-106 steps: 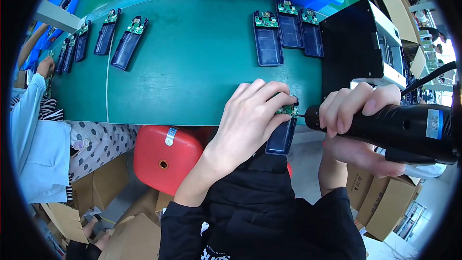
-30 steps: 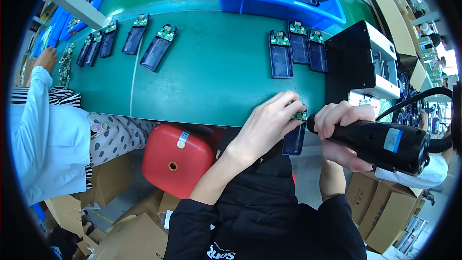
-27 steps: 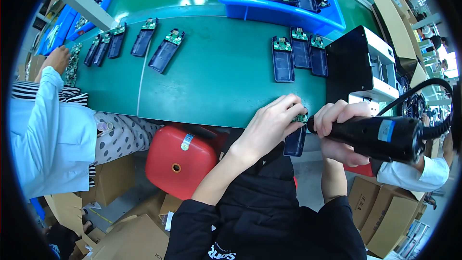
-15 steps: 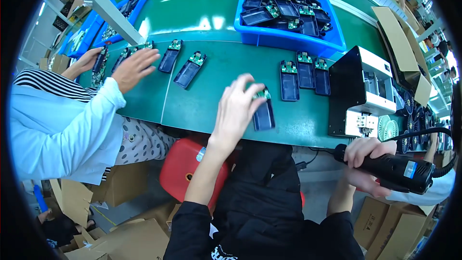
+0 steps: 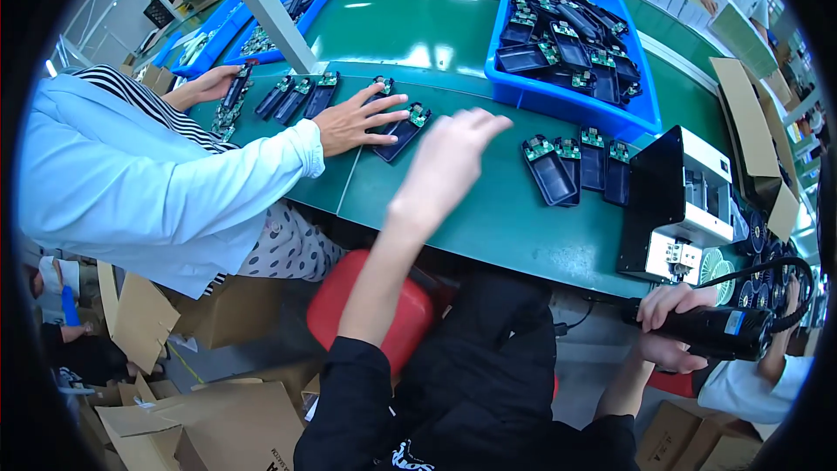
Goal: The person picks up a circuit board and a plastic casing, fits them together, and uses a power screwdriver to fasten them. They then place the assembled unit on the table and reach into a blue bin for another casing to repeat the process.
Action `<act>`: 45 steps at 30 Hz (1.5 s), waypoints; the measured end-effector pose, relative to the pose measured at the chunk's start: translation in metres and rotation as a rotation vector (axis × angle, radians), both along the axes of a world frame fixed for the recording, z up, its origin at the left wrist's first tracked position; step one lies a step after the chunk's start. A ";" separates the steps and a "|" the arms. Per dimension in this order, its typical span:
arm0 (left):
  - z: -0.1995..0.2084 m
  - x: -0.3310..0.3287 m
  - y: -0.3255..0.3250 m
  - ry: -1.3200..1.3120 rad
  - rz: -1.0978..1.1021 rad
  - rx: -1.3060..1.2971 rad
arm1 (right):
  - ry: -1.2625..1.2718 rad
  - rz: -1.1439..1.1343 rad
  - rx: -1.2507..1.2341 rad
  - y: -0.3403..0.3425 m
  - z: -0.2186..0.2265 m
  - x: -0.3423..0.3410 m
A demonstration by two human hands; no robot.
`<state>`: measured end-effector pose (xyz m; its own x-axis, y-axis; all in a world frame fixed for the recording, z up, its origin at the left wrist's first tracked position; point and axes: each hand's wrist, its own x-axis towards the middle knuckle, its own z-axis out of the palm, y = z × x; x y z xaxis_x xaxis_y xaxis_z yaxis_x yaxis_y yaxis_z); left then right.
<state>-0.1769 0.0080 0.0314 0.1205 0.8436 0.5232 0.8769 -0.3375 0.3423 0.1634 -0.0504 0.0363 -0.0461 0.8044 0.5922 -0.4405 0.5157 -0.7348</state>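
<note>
My left hand (image 5: 446,161) is above the green bench, somewhat blurred, its fingers stretched out and nothing seen in them. Nearest to it on the left lies a dark plastic casing with a green circuit board (image 5: 403,133), which a co-worker's hand (image 5: 362,120) reaches over. To the right of my left hand, several similar casings lie close together, the nearest one tilted (image 5: 549,173) and overlapping its neighbour. Low at the right, my right hand (image 5: 667,323) is wrapped round a black corded electric screwdriver (image 5: 719,331), held level in front of the bench edge.
A blue bin (image 5: 571,109) heaped with casings stands at the back. Right of the casings sits a black-and-white screw feeder (image 5: 680,205), with an open carton (image 5: 754,139) behind it. The co-worker's other hand (image 5: 218,83) holds a casing at the left. A red stool (image 5: 370,314) is below.
The casing that was under my left hand now lies with the group at the right, and that hand is off it. The co-worker's hand moved toward the casings between us. The view shifted.
</note>
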 end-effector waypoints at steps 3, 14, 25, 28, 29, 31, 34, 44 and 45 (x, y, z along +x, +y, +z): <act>0.011 -0.048 -0.005 0.133 0.063 0.022 | -0.007 0.000 -0.012 0.001 0.001 0.001; 0.005 -0.093 0.003 0.149 0.101 -0.340 | -0.053 -0.036 0.038 0.006 0.010 -0.012; -0.012 -0.020 -0.045 -0.183 -0.115 -0.237 | 0.068 -0.077 0.119 0.015 0.048 0.023; -0.008 0.011 -0.057 -0.302 -0.142 -0.315 | 0.089 -0.115 0.198 0.024 0.061 0.031; -0.012 0.021 -0.060 -0.358 -0.149 -0.357 | 0.069 -0.140 0.198 0.027 0.063 0.030; -0.023 0.040 -0.067 -0.408 -0.212 -0.367 | 0.025 -0.249 0.203 0.036 0.063 0.021; -0.029 0.061 -0.067 -0.484 -0.288 -0.376 | -0.026 -0.284 0.210 0.049 0.058 0.027; -0.043 0.111 -0.047 -0.521 -0.415 -0.320 | -0.138 -0.375 0.161 0.055 0.050 0.041; -0.043 0.113 -0.046 -0.521 -0.420 -0.315 | -0.138 -0.375 0.157 0.055 0.049 0.042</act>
